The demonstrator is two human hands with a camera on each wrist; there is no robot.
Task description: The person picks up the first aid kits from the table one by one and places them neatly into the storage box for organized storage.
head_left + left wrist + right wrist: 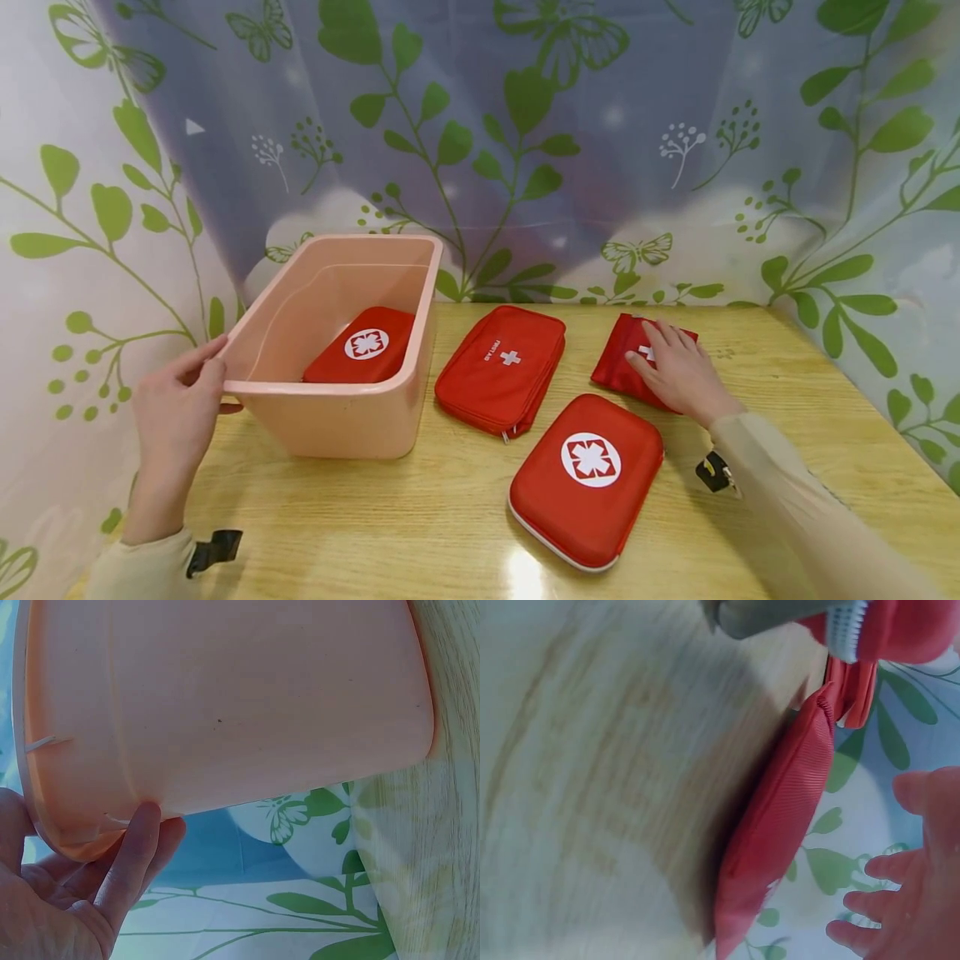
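hands, two, well apart from each other. left hand [180,408]: wrist raised, fingers and thumb clamped on the rim of the bin at its near left corner; seen from the left wrist, fingertips lay against the outer wall. right hand [682,367]: arm stretched forward from the lower right, palm down, fingers spread and holding nothing, poised over the pouch [618,354]; the right wrist view showed a gap between fingers and pouch.

sleeves, two, pale, one to each arm.

bin [337,425], one, peach-coloured, standing upright on the left of the table [345,525].

red items, four in all:
- pouch, one, lying on the table at the far right, beneath the right hand, its white cross partly covered.
- bag [500,371], one, lying just right of the bin, lettered "first aid", with a white cross and a zip at its near end.
- outer case [585,500], one, nearest to me, badge up, lying between the bag and the right arm.
- inner case [337,358], one, inside the bin, its round white badge facing up.

table, one, of pale wood grain.

cloth [480,150], hung behind, printed with green leaves and butterflies.
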